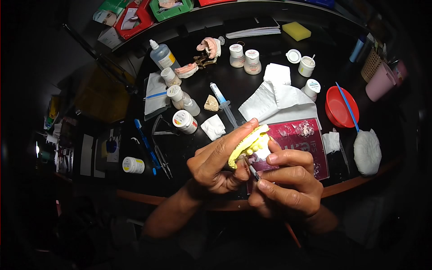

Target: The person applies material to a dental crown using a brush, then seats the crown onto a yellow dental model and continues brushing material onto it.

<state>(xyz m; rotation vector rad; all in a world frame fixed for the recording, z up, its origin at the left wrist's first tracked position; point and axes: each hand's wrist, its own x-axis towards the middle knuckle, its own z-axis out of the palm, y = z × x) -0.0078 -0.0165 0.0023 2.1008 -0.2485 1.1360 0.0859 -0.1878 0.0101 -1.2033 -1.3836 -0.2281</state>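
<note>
My left hand is closed around a yellow dental cast, tilted so its row of teeth faces right. Pinched in my right hand is a thin brush with a metal ferrule; its tip is right at the cast's lower edge, and a reddish handle shows below the hand. The right index finger and thumb area sit close beside the cast. Beneath both hands lies a dark red mixing slab with white powdery residue on it, partly hidden by the fingers.
Folded white tissue lies behind the slab, with a syringe to its left. A red bowl holds a blue stick at right. Several jars, including a white jar, tweezers and a blue toothbrush stand or lie left.
</note>
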